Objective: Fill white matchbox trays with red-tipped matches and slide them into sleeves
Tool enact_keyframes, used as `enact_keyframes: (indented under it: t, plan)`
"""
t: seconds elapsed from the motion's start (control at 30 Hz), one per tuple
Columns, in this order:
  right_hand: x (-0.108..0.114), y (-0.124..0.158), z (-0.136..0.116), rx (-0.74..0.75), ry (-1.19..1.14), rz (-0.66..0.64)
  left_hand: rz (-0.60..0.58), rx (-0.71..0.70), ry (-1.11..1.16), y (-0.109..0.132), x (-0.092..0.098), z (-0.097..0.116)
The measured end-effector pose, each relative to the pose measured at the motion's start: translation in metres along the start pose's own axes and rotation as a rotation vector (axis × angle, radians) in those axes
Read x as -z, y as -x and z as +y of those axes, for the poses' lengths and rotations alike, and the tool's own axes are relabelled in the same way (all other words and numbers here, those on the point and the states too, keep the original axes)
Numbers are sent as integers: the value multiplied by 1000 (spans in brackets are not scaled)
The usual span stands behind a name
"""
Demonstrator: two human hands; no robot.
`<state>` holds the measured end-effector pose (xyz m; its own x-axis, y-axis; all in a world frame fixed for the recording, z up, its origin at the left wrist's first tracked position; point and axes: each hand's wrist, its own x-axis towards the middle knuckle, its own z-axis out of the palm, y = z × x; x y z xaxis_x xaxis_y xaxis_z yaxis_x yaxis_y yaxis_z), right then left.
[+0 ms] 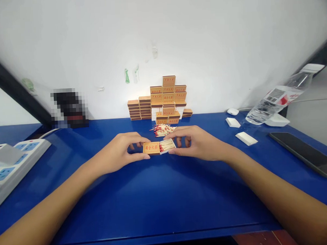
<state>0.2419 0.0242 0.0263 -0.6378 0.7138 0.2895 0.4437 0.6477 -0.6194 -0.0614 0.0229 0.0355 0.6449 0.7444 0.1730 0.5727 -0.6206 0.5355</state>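
My left hand [129, 149] pinches the printed sleeve of a matchbox [151, 148] between thumb and fingers. From the sleeve's right end a white inner tray [173, 144] sticks out, filled with red-tipped matches [166, 145]. My right hand [193, 143] grips that tray by its right end. Just behind the box lies a loose pile of red-tipped matches [162, 130]. Farther back, against the wall, stands a stepped stack of matchboxes [168, 97], with two columns of boxes [139, 108] on its left.
A power strip [26, 157] lies at the left beside a dark pixelated object [70, 108]. On the right are a tilted water bottle [283, 93], white blocks [246, 138], a white earphone case [232, 111] and a phone [305, 154]. The wall bounds the blue table [167, 201] behind.
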Motion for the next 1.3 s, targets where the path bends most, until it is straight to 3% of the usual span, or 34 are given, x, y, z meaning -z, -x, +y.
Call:
enact_keyframes:
  t: [0.33, 0.57, 0.73, 0.9, 0.97, 1.1, 1.3]
  plan:
    - [-4, 0, -2, 38, 43, 115, 74, 31, 194, -4, -2, -3]
    - [-17, -2, -3, -37, -38, 247, 177, 48, 204, -4, -7, 0]
    - [-25, -3, -7, -99, -108, 219, 195, 78, 199, -2, -12, 3]
    - [-45, -3, -19, -220, -266, 421, 408, 128, 194, -1, -24, 5]
    - [-54, -1, -31, -211, -369, 392, 487, 132, 168, 0, -29, 5]
    - [-65, 1, -51, -122, -505, 202, 501, 93, 148, 2, -36, 7]
    - [-52, -1, -35, -193, -363, 256, 469, 7, 54, 2, -35, 7]
